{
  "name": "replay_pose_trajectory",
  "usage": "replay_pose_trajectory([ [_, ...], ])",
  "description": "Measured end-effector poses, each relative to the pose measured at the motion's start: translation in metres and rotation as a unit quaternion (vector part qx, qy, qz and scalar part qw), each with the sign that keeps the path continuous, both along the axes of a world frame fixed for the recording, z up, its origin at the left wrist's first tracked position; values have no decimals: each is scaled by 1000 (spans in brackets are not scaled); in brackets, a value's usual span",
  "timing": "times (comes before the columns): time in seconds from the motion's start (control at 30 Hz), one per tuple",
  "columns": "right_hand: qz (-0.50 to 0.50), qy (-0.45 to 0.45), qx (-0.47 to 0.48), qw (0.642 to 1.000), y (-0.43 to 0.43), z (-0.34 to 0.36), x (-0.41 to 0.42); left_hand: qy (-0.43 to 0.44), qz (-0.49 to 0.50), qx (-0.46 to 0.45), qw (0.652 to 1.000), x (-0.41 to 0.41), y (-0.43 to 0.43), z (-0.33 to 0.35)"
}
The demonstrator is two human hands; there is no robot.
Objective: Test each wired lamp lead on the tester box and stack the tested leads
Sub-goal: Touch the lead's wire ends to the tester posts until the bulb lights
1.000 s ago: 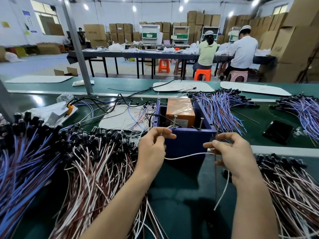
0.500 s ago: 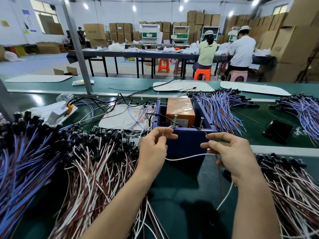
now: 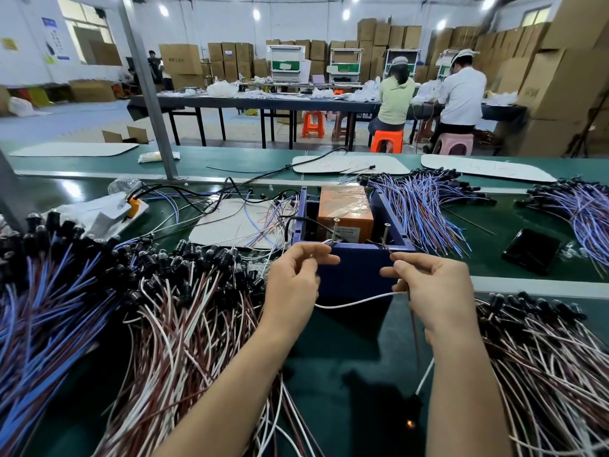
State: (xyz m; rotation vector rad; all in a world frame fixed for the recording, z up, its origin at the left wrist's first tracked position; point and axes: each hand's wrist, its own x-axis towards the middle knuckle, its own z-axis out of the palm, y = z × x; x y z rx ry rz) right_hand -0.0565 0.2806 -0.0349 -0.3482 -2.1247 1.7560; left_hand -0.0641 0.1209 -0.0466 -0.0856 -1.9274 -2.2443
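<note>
Blue plastic makes up the tester box (image 3: 356, 272), open at the top, with an orange block (image 3: 346, 209) inside it and two screws standing up at its near rim. Just in front of the box's near left corner, the left hand (image 3: 293, 278) pinches the end of a white wire (image 3: 356, 302) between thumb and forefinger and holds it up against the left screw (image 3: 335, 229). In front of the box's near right corner, the right hand (image 3: 435, 288) pinches the end of a brown wire (image 3: 416, 338) the same way, its tip at the foot of the right screw (image 3: 385, 235). The white wire sags across the front of the box from one hand to the other, and both wires run down to a small lamp (image 3: 410, 423) lying well in front of the box, which glows orange. A heap of brown and white leads (image 3: 184, 324) lies to the left of the box, and a second heap (image 3: 543, 364) lies to its right. Blue leads (image 3: 421, 206) fan out behind the box's right side. A black phone (image 3: 530, 250) lies farther right of the box.
</note>
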Motion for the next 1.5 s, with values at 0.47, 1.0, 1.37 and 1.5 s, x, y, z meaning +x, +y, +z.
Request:
replay_pose_trajectory([
  [0.47,-52,5,15,999,-5,-4,-3,-8,-1,-4,1000,1,-1,1],
  [1.0,-49,8,-13,999,-4,-7,-4,-5,-4,-6,1000,4,0,2],
  [1.37,-37,4,-7,999,-4,-9,-5,10,5,-21,1000,0,0,0],
  [1.5,-16,0,3,1000,-6,-7,-5,10,5,-26,1000,1,0,0],
])
